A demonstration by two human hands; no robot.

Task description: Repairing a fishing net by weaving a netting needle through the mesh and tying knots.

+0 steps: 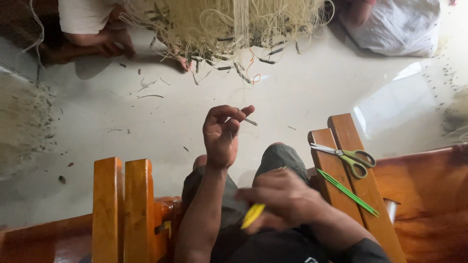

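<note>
My left hand (222, 134) is raised in front of me, its thumb and fingers pinched on a thin pale line with a small dark piece (250, 122) at its end. My right hand (280, 199) is low over my lap, blurred, closed around a yellow tool (252, 215). My knee in dark shorts (278, 158) lies between the two hands. A heap of pale net line (219, 24) with dark weights spreads on the floor ahead.
Green-handled scissors (348, 157) and a green stick (347, 192) lie on the wooden armrest (336, 165) at my right. Another wooden armrest (122, 204) stands at my left. Another person's legs (97, 36) sit at the far left of the white floor. A white sack (395, 24) lies far right.
</note>
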